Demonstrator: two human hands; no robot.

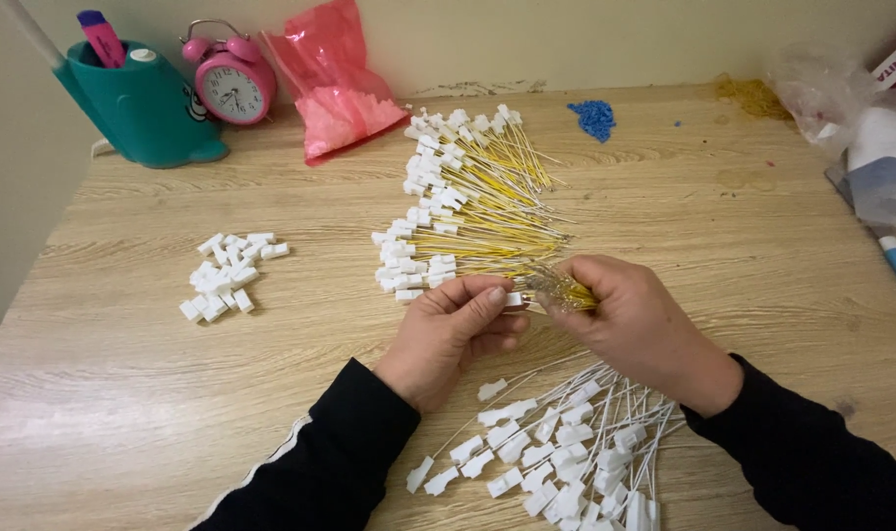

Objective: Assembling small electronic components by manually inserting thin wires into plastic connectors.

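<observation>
My left hand (455,334) pinches a small white plastic connector (514,298) between thumb and fingers. My right hand (633,324) grips a short bundle of yellow wires (564,291) whose bare ends meet that connector. Behind the hands lies a fanned pile of yellow wires with white connectors (462,202). In front of my right wrist lies a heap of white wires with white connectors (556,452).
A small heap of loose white connectors (227,275) lies at the left. At the back stand a teal holder (143,103), a pink alarm clock (233,82) and a pink plastic bag (335,84). Blue bits (595,118) and clear bags (861,128) lie at the right.
</observation>
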